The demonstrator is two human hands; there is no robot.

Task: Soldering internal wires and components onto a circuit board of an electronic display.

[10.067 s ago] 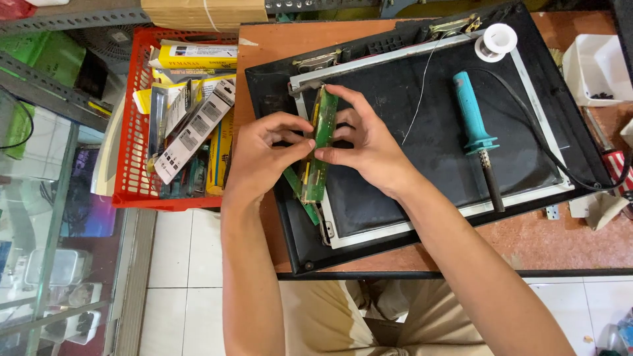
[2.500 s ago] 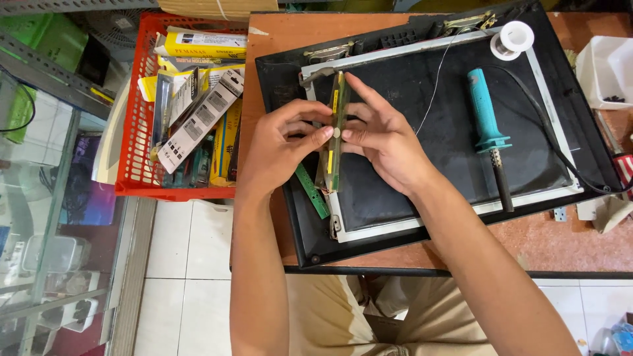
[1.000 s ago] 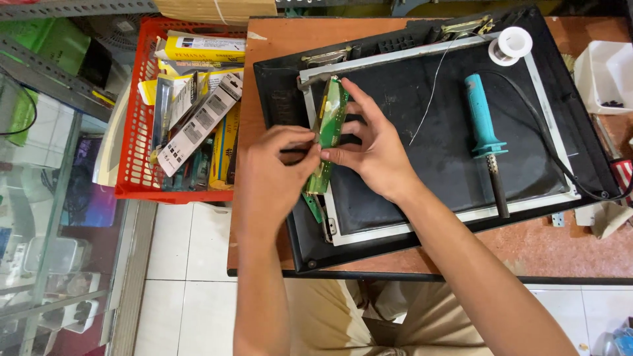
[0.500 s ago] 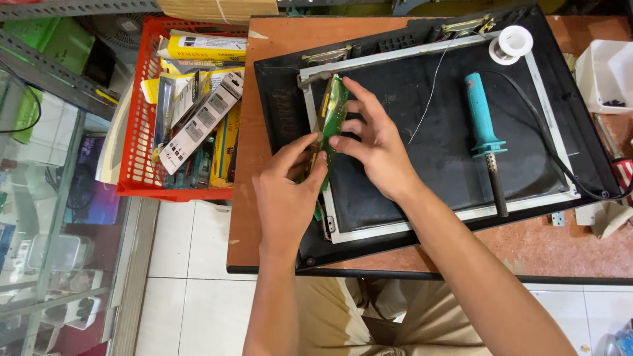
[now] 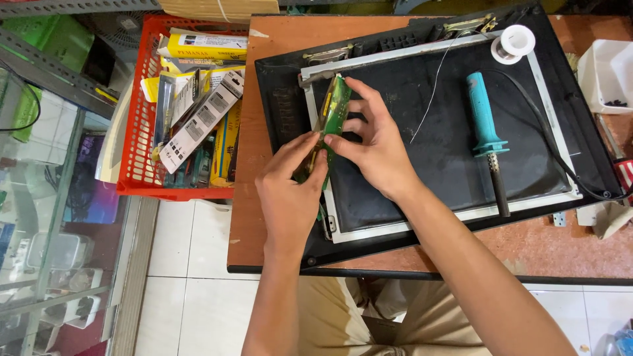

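Red basket (image 5: pixel 135 168) off the table's (image 5: pixel 264 118) left edge: yellow box (image 5: pixel 204 46) at top, grey and white blister packs (image 5: pixel 198 122) slanting below. I see the green board (image 5: pixel 333 112) over the panel's (image 5: pixel 428 151) left rim, long axis running near-to-far, tilted right. Left hand (image 5: pixel 290 191) pinches its near end; right hand (image 5: pixel 372 145) pinches mid-length, fingers fanned. Teal iron (image 5: pixel 486 132) lies right.

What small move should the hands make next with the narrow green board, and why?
Probably lower the green circuit board flat along the left edge of the metal frame. Both the left hand and right hand pinch it, tilted up, directly above that edge, while the soldering iron lies untouched beside them.
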